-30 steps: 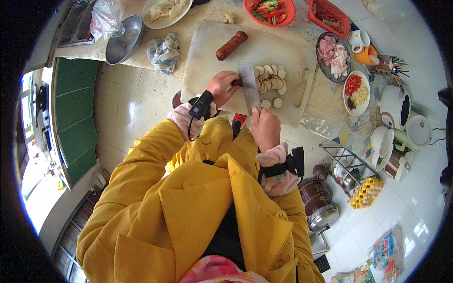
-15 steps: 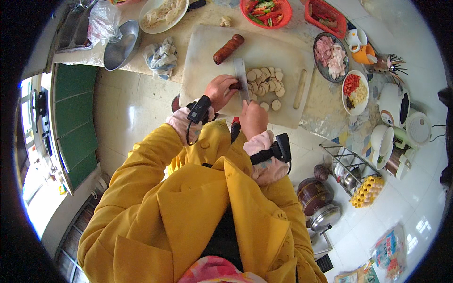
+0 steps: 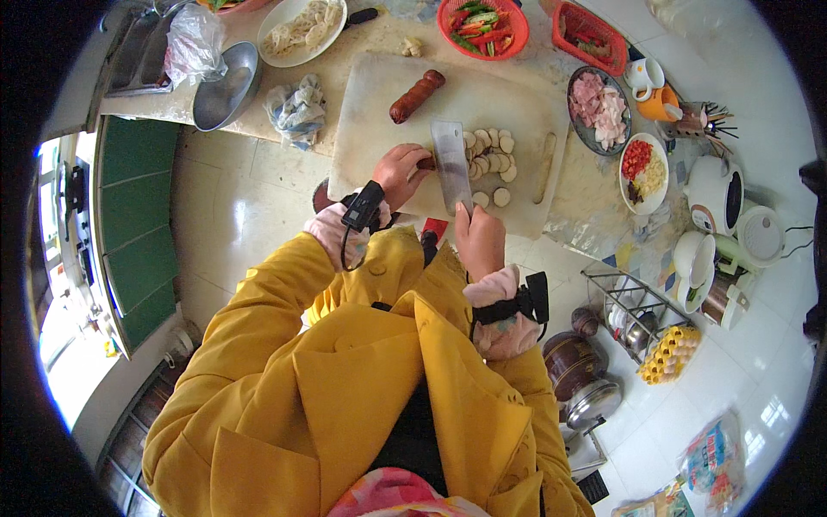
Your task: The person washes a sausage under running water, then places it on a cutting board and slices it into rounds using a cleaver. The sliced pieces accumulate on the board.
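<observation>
My left hand (image 3: 401, 175) lies on the near part of a white cutting board (image 3: 366, 112), fingers closed round the short brown end of a sausage (image 3: 425, 164). Just right of it, my right hand (image 3: 481, 241) grips the handle of a cleaver (image 3: 451, 164), whose broad blade is tilted with its flat side showing. Pale round slices (image 3: 493, 157) lie loosely heaped to the right of the blade, a few apart nearer me. Farther back on the board rests a longer reddish-brown sausage (image 3: 417, 96).
Behind the board stand a red basket of cut peppers (image 3: 493, 53) and a plate of pale strips (image 3: 284, 59). On the right are a dark plate of sliced meat (image 3: 582, 131) and a white plate of chopped seasonings (image 3: 632, 198). A crumpled cloth (image 3: 295, 112) and metal bowl (image 3: 207, 112) lie left.
My right hand has moved right and a little nearer me, and the cleaver's blade has tilted to show more of its face. My left hand has stayed almost in place.
</observation>
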A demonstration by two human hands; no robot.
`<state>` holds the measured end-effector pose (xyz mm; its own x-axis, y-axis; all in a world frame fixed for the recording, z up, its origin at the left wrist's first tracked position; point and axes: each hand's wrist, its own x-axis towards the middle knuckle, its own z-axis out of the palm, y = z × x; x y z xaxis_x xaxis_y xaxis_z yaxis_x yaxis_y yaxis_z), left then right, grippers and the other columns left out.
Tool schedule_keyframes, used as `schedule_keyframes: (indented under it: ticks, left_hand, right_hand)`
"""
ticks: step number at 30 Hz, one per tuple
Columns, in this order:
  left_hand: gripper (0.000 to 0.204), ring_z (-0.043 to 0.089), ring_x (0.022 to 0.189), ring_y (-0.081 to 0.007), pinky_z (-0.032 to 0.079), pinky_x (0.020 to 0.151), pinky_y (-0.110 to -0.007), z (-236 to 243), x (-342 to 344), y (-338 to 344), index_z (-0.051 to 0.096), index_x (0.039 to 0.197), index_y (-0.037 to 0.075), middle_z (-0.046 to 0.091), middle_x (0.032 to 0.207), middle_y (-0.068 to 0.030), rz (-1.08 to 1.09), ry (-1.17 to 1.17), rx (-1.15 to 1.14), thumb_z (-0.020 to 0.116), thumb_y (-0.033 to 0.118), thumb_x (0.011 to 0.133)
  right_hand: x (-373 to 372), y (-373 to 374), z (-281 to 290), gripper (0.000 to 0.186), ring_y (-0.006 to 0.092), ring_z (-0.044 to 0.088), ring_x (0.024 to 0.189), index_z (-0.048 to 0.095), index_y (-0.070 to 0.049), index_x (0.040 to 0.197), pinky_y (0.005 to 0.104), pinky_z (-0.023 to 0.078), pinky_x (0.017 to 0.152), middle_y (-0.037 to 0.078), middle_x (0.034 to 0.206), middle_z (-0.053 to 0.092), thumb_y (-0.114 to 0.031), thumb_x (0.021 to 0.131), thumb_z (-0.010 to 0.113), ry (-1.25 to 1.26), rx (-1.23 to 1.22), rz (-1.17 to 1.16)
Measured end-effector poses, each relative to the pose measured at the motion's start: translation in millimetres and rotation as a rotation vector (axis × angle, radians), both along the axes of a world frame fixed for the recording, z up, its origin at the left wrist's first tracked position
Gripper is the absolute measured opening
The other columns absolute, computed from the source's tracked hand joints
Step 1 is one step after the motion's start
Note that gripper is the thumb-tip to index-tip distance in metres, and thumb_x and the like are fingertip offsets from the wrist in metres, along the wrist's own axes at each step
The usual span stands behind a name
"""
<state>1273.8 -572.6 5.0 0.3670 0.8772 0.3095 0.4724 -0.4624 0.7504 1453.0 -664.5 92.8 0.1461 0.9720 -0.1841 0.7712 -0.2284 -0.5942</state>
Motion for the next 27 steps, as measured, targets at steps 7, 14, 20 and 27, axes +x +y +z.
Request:
schedule_keyframes:
  ticks: [7, 14, 20, 27]
  left_hand:
    - [0.031, 0.062, 0.096, -0.0351, 0.052, 0.082, -0.042, 5.4, 1.9, 0.6, 0.064, 0.101, 0.005, 0.065, 0.103, -0.0136, 0.000, -0.016, -0.014, 0.075, 0.003, 0.071]
    - [0.033, 0.063, 0.095, -0.0356, 0.053, 0.081, -0.043, 2.3, 1.4, 2.0, 0.064, 0.101, 0.004, 0.065, 0.102, -0.0147, -0.009, -0.003, 0.008, 0.075, 0.003, 0.070]
    - [0.034, 0.063, 0.098, -0.0366, 0.053, 0.084, -0.042, 1.6, 0.3, 2.6, 0.063, 0.105, 0.004, 0.065, 0.107, -0.0165, -0.009, -0.009, -0.021, 0.075, 0.004, 0.074]
    - [0.034, 0.063, 0.098, -0.0367, 0.053, 0.084, -0.042, 0.3, 0.7, 2.8, 0.063, 0.105, 0.004, 0.065, 0.106, -0.0165, -0.023, 0.005, -0.016, 0.075, 0.002, 0.073]
  right_hand:
    - [0.8, -5.0, 15.9, 0.039, 0.0461, 0.061, 0.060, 0.062, 0.003, 0.073, 0.0526, 0.048, 0.055, 0.027, 0.061, 0.059, -0.028, 0.096, 0.054, -0.037, -0.074, 0.026]
    - [-0.7, -4.1, 16.0, 0.039, 0.0463, 0.062, 0.061, 0.061, 0.002, 0.074, 0.0523, 0.049, 0.057, 0.028, 0.062, 0.060, -0.029, 0.096, 0.053, -0.061, -0.089, 0.046]
    - [-5.2, -1.6, 20.0, 0.038, 0.0449, 0.063, 0.062, 0.062, 0.001, 0.076, 0.0519, 0.050, 0.057, 0.026, 0.063, 0.061, -0.029, 0.097, 0.052, -0.113, -0.108, 0.052]
    - [-17.9, 5.9, 21.1, 0.031, 0.0429, 0.064, 0.063, 0.062, 0.000, 0.081, 0.0515, 0.051, 0.058, 0.023, 0.065, 0.064, -0.026, 0.096, 0.053, -0.149, -0.168, 0.028]
